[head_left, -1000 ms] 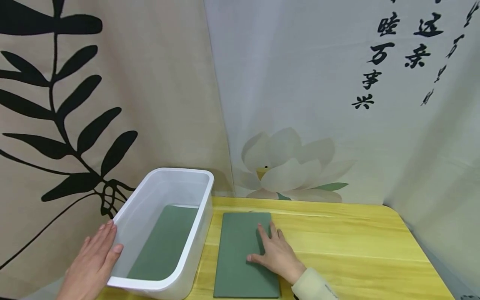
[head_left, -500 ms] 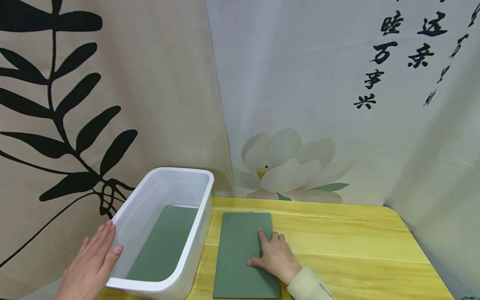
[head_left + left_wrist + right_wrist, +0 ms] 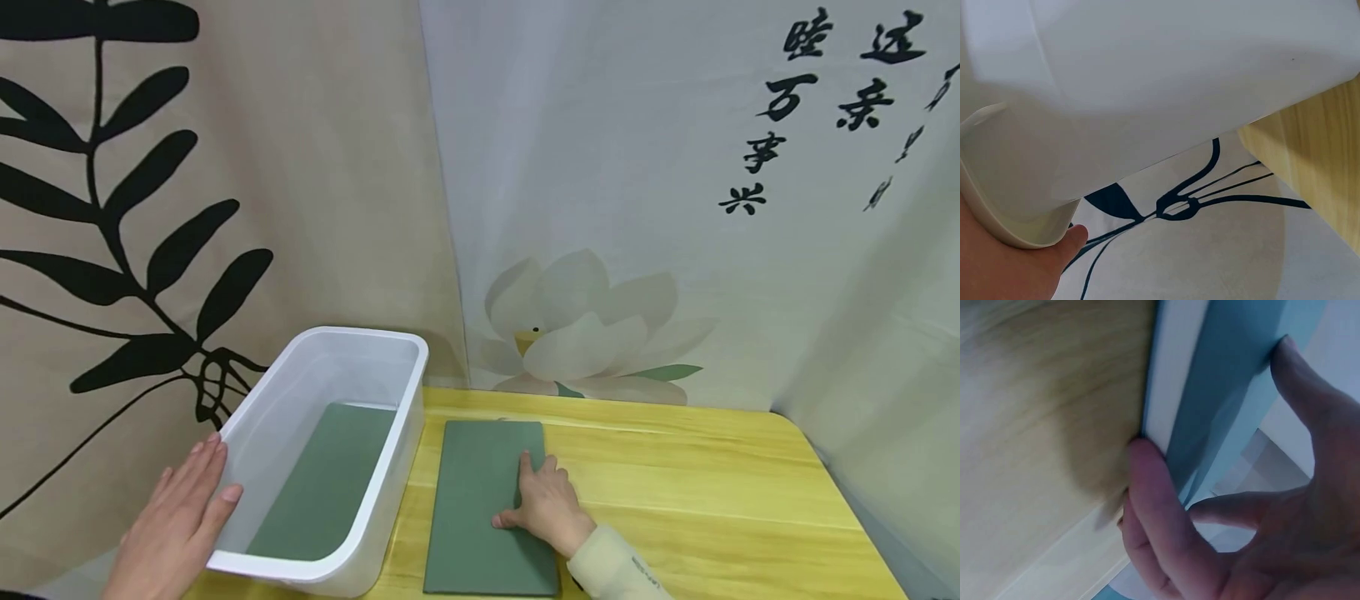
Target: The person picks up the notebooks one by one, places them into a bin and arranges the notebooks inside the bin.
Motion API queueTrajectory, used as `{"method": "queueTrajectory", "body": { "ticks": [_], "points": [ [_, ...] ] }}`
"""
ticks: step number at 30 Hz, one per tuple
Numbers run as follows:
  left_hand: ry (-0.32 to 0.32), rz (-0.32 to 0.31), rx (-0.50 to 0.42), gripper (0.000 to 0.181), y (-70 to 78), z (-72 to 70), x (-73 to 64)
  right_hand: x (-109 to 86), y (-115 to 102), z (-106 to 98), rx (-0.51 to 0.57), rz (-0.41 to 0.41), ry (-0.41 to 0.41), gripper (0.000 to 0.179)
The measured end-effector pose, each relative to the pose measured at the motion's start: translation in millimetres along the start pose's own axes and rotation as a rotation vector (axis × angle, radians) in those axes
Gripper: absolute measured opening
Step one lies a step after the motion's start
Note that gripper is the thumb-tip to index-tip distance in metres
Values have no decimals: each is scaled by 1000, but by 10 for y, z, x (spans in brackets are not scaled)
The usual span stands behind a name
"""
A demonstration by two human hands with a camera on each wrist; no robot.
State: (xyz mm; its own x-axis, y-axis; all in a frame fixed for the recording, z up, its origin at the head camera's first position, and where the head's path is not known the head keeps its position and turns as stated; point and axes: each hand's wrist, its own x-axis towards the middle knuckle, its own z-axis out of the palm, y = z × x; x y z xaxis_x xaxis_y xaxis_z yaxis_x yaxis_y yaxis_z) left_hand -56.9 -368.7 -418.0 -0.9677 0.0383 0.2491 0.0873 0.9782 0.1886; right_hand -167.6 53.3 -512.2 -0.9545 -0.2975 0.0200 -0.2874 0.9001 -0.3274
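Observation:
A green hardcover book [image 3: 480, 500] lies on the wooden table, beside a white plastic bin [image 3: 378, 508]. My right hand [image 3: 551, 507] grips the book's right edge, thumb and index finger on the cover. In the right wrist view, the curled fingers [image 3: 1147, 481] meet the white page edge [image 3: 1175, 362], and the thumb [image 3: 1300, 378] lies on the green cover. My left hand [image 3: 171, 525] rests on the bin's near left rim with its fingers straight. In the left wrist view, it shows at the pale rim [image 3: 997, 231]. Inside the bin lies a flat green piece [image 3: 330, 483] of similar colour.
The yellow wooden table [image 3: 712, 500] reaches right to a rounded far corner. Behind it hang a beige curtain [image 3: 337, 167] with dark leaves and a pale curtain [image 3: 600, 125] with a lotus and black characters. The bin stands at the table's left side.
My right hand's fingers have drawn in from spread to curled at the book's right edge. The left hand stays on the bin rim. The head view has shifted slightly.

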Motion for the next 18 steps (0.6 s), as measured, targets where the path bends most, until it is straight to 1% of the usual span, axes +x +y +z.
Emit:
{"method": "queueTrajectory", "body": {
  "ticks": [4,9,11,18],
  "points": [
    [-2,1,-3,63,0,-2,2,21,1,-2,-6,16,-12,116],
    [35,28,-10,61,-5,2,7,44,6,-14,0,27,-16,118],
    [35,27,-9,61,-5,4,8,50,9,-19,15,40,-27,121],
    [-9,-9,5,64,9,3,8,71,47,-14,58,89,-84,129]
  ]
}}
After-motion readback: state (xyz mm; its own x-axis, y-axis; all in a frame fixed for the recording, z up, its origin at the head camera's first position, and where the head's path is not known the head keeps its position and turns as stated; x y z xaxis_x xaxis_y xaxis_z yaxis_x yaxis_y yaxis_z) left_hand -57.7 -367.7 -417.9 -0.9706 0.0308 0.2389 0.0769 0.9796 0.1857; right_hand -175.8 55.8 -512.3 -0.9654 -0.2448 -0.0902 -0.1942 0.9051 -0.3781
